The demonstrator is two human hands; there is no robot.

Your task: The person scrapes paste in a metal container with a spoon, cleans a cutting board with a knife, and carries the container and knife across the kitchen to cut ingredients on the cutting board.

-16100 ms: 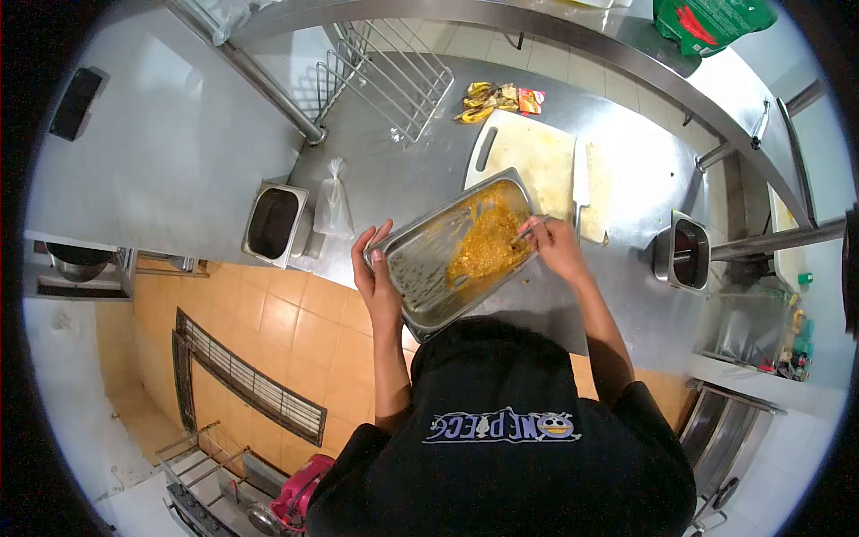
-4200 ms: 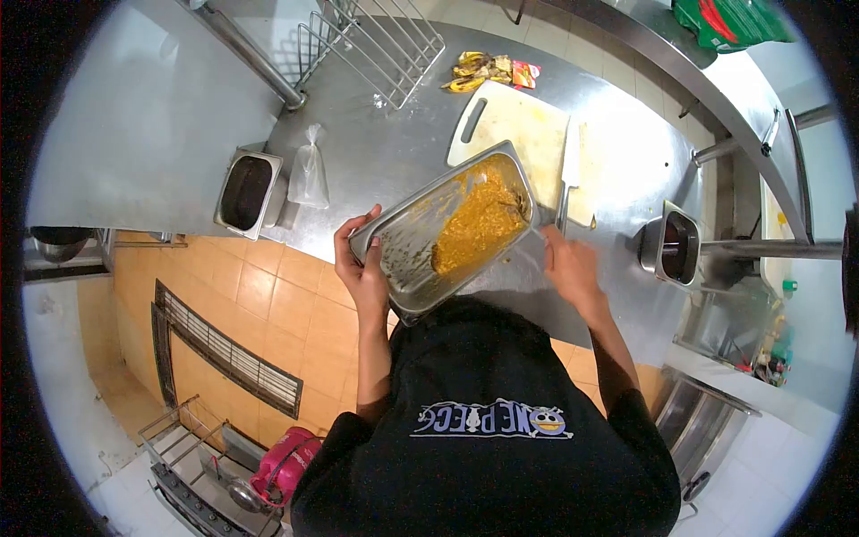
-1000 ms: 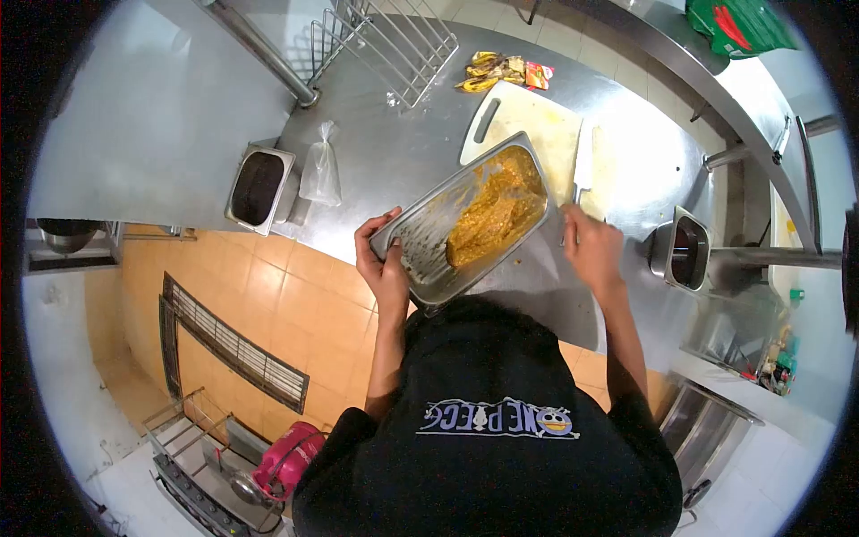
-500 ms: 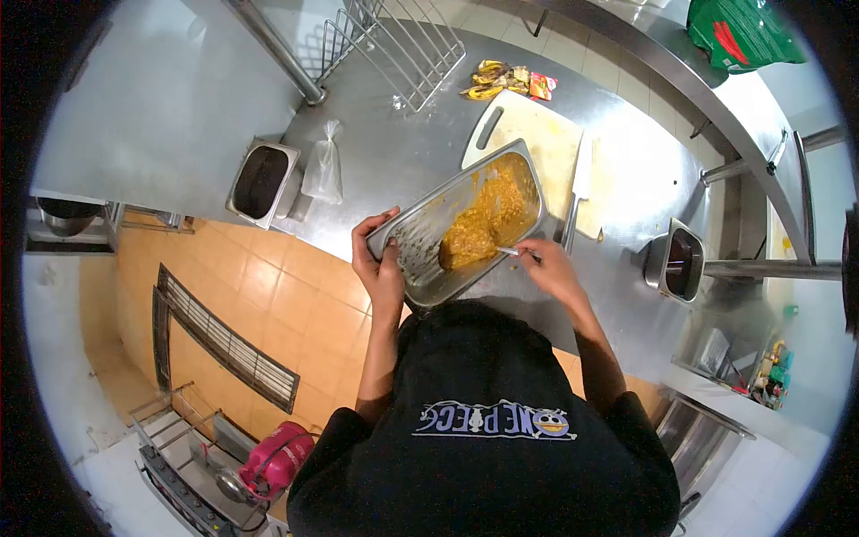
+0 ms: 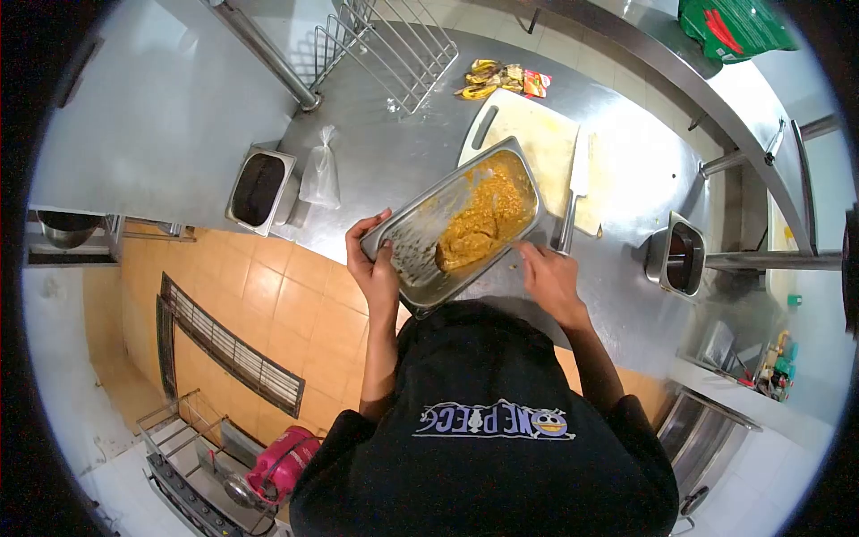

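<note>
A long, tilted steel food pan [image 5: 420, 201] holds chunky yellow-orange mash [image 5: 479, 224], heaped toward its far and right side. My left hand [image 5: 374, 268] grips the pan's left end, thumb over the rim. At the pan's right edge, my right hand [image 5: 550, 279] is closed in a pinch on a thin metal spoon handle, mostly hidden now; its head cannot be seen. The pan overlaps a white cutting board [image 5: 514, 121]. On the board's right part lies a knife [image 5: 580, 170], its handle toward me.
Banana peels [image 5: 488, 80] and a red packet [image 5: 537, 83] lie behind the board. A clear plastic bag [image 5: 320, 174] and a steel container [image 5: 259, 190] stand left; another container [image 5: 680, 258] is right. A wire rack [image 5: 403, 63] stands at the back.
My right hand has shifted slightly down and right, and the spoon handle shows less. The mash has been reshaped, with a folded ridge near its lower end. The pan stays nearly in place.
</note>
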